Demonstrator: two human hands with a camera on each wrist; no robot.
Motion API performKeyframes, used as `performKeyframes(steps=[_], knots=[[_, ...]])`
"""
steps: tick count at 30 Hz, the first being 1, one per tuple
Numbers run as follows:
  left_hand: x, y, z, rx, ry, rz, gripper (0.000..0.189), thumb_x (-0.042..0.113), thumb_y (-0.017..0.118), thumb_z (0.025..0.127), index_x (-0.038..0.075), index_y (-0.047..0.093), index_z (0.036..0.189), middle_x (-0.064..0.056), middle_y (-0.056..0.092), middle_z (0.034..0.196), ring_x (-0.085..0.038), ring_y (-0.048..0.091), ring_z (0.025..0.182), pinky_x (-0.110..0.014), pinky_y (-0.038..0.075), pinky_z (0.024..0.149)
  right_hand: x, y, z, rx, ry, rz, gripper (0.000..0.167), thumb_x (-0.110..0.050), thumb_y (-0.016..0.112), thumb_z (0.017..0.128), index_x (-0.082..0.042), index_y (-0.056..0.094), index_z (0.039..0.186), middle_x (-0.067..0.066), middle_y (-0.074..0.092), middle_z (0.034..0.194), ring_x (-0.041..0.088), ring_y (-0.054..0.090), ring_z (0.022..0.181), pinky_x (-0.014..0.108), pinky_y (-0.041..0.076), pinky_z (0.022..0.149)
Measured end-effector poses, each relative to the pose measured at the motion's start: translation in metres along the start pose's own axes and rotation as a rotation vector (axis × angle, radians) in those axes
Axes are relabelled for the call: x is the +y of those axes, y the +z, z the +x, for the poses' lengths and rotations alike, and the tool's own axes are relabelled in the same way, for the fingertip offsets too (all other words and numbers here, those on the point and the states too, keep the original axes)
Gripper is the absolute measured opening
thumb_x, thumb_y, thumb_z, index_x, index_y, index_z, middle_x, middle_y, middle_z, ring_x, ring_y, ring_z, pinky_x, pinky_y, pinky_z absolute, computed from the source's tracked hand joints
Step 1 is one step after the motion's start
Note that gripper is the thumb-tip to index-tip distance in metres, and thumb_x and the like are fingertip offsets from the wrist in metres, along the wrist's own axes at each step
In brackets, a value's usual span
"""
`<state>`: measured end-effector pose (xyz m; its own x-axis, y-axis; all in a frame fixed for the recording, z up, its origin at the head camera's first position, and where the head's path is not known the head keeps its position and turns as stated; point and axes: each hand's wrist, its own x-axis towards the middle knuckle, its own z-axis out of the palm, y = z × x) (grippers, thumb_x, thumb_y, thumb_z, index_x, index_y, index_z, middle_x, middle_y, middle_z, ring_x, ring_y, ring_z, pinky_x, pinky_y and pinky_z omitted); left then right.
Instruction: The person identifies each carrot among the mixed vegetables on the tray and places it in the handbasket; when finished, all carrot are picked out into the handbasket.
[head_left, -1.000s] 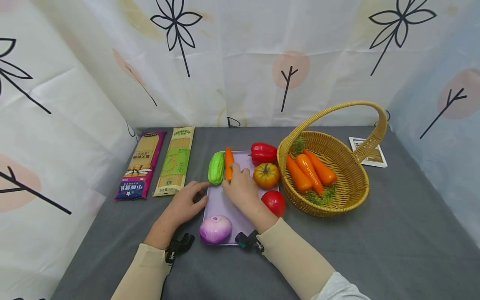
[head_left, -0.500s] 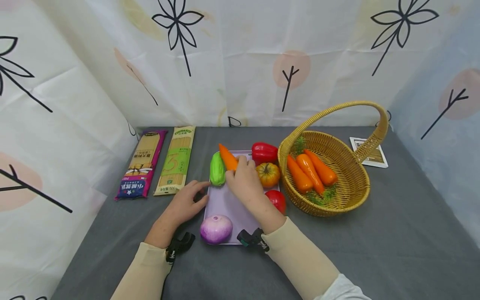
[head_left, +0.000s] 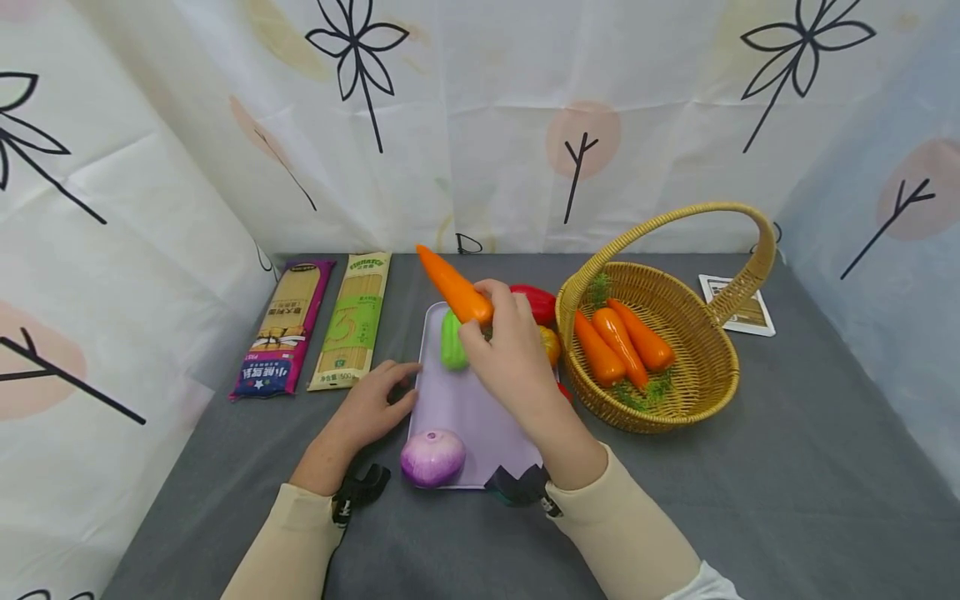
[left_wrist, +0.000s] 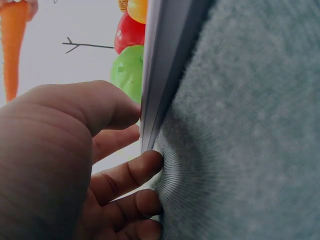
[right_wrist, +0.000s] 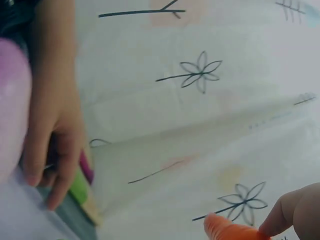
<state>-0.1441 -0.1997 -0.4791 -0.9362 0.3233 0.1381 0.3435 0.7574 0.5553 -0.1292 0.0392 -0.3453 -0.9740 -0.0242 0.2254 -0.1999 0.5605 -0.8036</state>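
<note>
My right hand [head_left: 517, 354] pinches an orange carrot [head_left: 452, 286] by its thick end, its tip pointing up and left, raised above the far end of a lilac tray [head_left: 480, 417]. In the left wrist view the carrot [left_wrist: 13, 47] hangs at the upper left. My left hand [head_left: 375, 404] rests at the tray's left edge; its thumb and fingertips touch the rim [left_wrist: 159, 75] and grey cloth. On the tray are a purple onion [head_left: 432, 457] and a green ribbed vegetable [head_left: 452, 343]. A red bell pepper [head_left: 537, 302], a small pumpkin [head_left: 552, 343] and a tomato are partly hidden by my right hand.
Right of the tray stands a yellow wicker basket [head_left: 720, 387] with a tall handle and three carrots [head_left: 621, 346]. Two noodle packs, purple [head_left: 283, 333] and green [head_left: 351, 323], lie at the left. A white-framed card [head_left: 738, 307] lies behind the basket. Patterned curtains enclose the table.
My right hand has lifted the carrot off the tray, from beside the green vegetable, moving it up and tilting its tip leftward. The left hand has stayed at the tray's edge.
</note>
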Motion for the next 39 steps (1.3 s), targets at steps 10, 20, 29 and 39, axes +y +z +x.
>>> performKeyframes(steps=[10, 20, 29, 39], knots=[[-0.001, -0.001, -0.001, 0.001, 0.008, 0.004, 0.04, 0.016, 0.069, 0.096, 0.009, 0.066, 0.135, -0.006, 0.064, 0.107, -0.021, 0.058, 0.094, -0.042, 0.053, 0.086, -0.018, -0.044, -0.018, 0.015, -0.107, 0.134, 0.044, -0.015, 0.059, 0.092, -0.021, 0.062, 0.136, 0.002, 0.058, 0.115, 0.021, 0.056, 0.092, 0.04, 0.051, 0.073], [0.0, -0.001, -0.002, -0.002, 0.001, 0.015, 0.04, 0.016, 0.069, 0.096, 0.008, 0.065, 0.135, -0.006, 0.064, 0.107, -0.02, 0.058, 0.093, -0.042, 0.053, 0.084, -0.019, -0.094, -0.034, 0.059, -0.135, 0.28, 0.046, -0.002, 0.059, 0.095, -0.015, 0.06, 0.139, 0.003, 0.054, 0.131, 0.025, 0.061, 0.096, 0.035, 0.056, 0.072], [0.0, 0.0, 0.0, -0.003, 0.002, 0.019, 0.041, 0.019, 0.069, 0.096, 0.009, 0.065, 0.136, -0.005, 0.063, 0.105, -0.019, 0.056, 0.091, -0.04, 0.053, 0.083, -0.01, -0.136, -0.043, 0.164, -0.098, 0.324, 0.044, -0.001, 0.054, 0.099, -0.012, 0.059, 0.141, 0.003, 0.052, 0.127, 0.024, 0.063, 0.087, 0.022, 0.055, 0.067], [-0.001, 0.001, 0.0, 0.012, 0.025, 0.013, 0.04, 0.017, 0.07, 0.096, 0.009, 0.066, 0.134, -0.004, 0.063, 0.103, -0.018, 0.056, 0.088, -0.04, 0.051, 0.079, 0.01, -0.169, -0.053, 0.275, -0.006, 0.449, 0.041, -0.001, 0.058, 0.098, -0.013, 0.065, 0.137, 0.012, 0.049, 0.135, 0.02, 0.062, 0.074, 0.018, 0.053, 0.071]])
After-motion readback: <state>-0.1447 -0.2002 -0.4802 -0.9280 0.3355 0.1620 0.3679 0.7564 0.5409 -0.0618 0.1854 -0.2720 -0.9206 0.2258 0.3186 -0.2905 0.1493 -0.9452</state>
